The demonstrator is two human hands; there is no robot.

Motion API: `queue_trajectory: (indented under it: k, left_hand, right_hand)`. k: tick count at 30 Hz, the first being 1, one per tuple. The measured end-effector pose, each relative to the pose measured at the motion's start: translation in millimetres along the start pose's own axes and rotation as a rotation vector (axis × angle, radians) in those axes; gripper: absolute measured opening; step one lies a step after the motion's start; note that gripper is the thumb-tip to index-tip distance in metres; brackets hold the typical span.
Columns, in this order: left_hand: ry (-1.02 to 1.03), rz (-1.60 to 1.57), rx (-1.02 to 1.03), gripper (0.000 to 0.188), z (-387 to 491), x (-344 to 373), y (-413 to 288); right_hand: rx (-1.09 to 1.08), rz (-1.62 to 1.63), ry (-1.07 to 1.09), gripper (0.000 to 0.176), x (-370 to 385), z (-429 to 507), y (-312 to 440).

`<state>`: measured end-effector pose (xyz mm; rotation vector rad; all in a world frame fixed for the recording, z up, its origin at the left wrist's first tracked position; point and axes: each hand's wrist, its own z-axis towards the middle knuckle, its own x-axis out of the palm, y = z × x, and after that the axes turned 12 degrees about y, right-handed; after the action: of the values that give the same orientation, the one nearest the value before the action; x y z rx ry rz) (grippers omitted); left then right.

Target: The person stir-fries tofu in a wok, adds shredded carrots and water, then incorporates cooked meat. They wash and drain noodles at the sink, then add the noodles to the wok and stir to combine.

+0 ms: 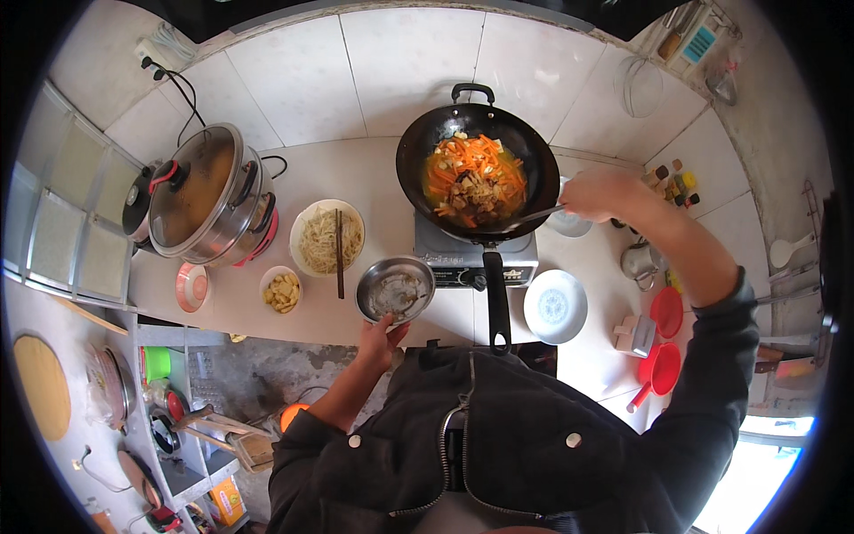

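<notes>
A black wok (411, 160) rests on a gas stove (454, 257), its long handle pointing towards me. Orange carrot strips (480, 157) lie in yellowish liquid in it, with a brown heap of cooked pieces (477, 192) on top. My right hand (600, 193), at the wok's right rim, grips the metal handle of a utensil (544, 213) whose head reaches into the wok. My left hand (381, 344) holds a steel bowl (395, 290) by its near rim, left of the wok handle; whitish residue coats its inside.
Left of the steel bowl stand a bowl of bean sprouts (327, 237) with chopsticks (340, 253) across it and a bowl of yellow pieces (281, 290). Farther left are a lidded steamer (200, 200) and a pink bowl (193, 287). A white bowl (555, 307) and red ladles (662, 367) stand right.
</notes>
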<state>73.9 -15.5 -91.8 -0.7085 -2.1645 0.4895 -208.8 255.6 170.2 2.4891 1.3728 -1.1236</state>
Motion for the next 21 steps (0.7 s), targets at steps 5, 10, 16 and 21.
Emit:
queue_trajectory:
  k: [5,10,16,21]
  left_hand:
    - [-0.041,-0.035,-0.004,0.031,6,-5,12]
    - [-0.075,-0.063,0.032,0.035,4,-10,17]
    - [-0.089,-0.099,0.017,0.035,12,-22,20]
    - [-0.109,-0.105,-0.005,0.037,20,-25,22]
  right_hand:
    - [0.02,0.124,-0.072,0.021,-22,8,-4]
    - [0.052,0.045,-0.197,0.02,-41,-9,-16]
    - [0.124,-0.003,-0.266,0.021,-36,6,-10]
    - [0.167,0.014,-0.393,0.023,-11,41,25]
